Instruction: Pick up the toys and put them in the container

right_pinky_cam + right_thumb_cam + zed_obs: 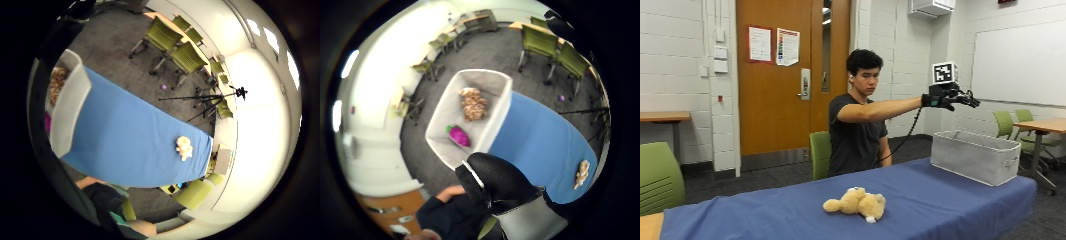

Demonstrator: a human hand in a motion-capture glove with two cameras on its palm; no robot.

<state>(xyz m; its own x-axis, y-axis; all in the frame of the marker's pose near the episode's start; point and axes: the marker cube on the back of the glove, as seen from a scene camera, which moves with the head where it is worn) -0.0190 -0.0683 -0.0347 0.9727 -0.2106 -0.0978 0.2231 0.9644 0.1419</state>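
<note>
A tan teddy bear [856, 202] lies on its side on the blue-clothed table [773, 210], near the middle. A grey fabric container [973, 157] stands at the table's right end. My gloved right hand [949, 97] hangs high in the air above the container, arm stretched out, fingers relaxed and holding nothing. The thumb side palm view looks down into the container [497, 107]: a brown spotted toy [472, 104] and a pink toy [459, 135] lie inside. The teddy bear [581, 174] shows far off on the cloth, also as a pale teddy bear [184, 147] in the other palm view.
Green chairs [656, 175] stand at the left and behind the person [818, 152]. A wooden desk [1046, 125] with green chairs is behind the container. A tripod [215, 97] stands on the floor past the table's far end.
</note>
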